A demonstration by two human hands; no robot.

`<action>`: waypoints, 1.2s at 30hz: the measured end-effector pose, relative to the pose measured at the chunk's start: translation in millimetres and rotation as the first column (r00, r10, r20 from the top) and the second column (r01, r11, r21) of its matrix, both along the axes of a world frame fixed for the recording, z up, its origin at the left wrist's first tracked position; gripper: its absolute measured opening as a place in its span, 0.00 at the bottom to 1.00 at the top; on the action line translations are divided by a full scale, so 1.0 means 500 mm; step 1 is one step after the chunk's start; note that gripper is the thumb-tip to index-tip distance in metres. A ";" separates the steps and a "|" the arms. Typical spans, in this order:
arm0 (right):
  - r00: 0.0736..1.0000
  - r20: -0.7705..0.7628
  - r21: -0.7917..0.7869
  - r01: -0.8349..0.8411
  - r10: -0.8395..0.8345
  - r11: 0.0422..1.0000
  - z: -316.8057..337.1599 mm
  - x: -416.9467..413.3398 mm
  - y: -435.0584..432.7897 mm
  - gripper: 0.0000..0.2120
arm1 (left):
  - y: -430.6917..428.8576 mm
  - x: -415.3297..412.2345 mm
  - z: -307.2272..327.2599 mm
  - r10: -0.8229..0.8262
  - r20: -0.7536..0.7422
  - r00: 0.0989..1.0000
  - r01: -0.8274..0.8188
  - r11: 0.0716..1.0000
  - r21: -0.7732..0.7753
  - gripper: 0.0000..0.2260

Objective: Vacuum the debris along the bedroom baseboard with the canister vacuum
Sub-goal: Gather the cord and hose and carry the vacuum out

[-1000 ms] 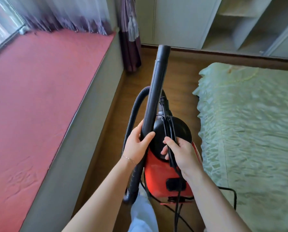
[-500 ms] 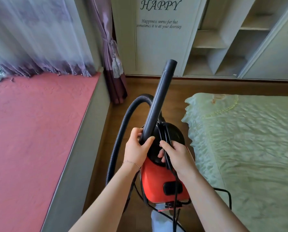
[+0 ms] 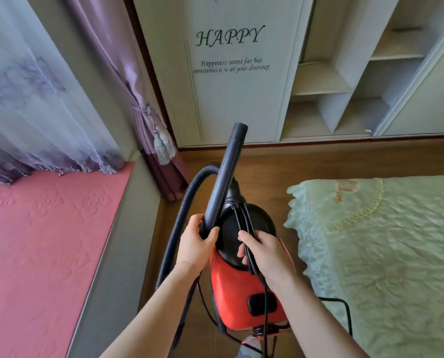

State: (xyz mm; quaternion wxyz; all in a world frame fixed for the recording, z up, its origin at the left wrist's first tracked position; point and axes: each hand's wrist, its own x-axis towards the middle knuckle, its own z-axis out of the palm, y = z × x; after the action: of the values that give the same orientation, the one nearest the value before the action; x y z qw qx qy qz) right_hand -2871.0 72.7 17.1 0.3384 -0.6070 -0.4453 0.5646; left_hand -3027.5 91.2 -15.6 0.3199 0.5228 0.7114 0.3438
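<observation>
Both hands hold the same grips as half a second ago: the left hand (image 3: 197, 244) is wrapped around the base of the black wand (image 3: 224, 177), and the right hand (image 3: 265, 251) is closed on the black cord (image 3: 244, 223) over the dark top of the red canister vacuum (image 3: 241, 285). The vacuum is held up above the wood floor (image 3: 280, 166), between the pink window seat (image 3: 42, 241) and the green bed (image 3: 383, 254). The view has tilted upward, so the HAPPY lettering (image 3: 230, 37) now sits lower in view and the wand tip points toward the baseboard (image 3: 319, 143).

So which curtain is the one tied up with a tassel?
The solid purple curtain, gathered by a tie with pale tassels in the corner beside the white cabinet. The sheer flowery curtain hangs loose over the pink window seat.
</observation>
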 end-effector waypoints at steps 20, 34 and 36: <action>0.937 -0.026 -0.058 0.346 -0.348 0.936 -0.013 0.040 0.700 0.11 | 0.758 0.044 0.019 -0.259 0.053 0.964 0.260 0.966 -0.001 0.17; 0.797 -0.137 -0.069 0.585 -0.589 0.808 -0.014 0.261 1.079 0.11 | 1.213 0.298 0.003 -0.545 -0.005 0.838 0.545 0.838 -0.014 0.14; 0.779 -0.151 -0.086 0.603 -0.609 0.793 -0.019 0.311 1.134 0.11 | 1.273 0.356 0.003 -0.581 -0.017 0.814 0.580 0.814 -0.035 0.14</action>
State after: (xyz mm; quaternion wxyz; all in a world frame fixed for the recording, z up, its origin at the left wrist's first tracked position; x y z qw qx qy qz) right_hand -2715.7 639.5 7.6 0.5287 -0.6728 -0.1866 0.4827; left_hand -2849.4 728.0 -14.1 0.4073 0.7147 0.5273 0.2129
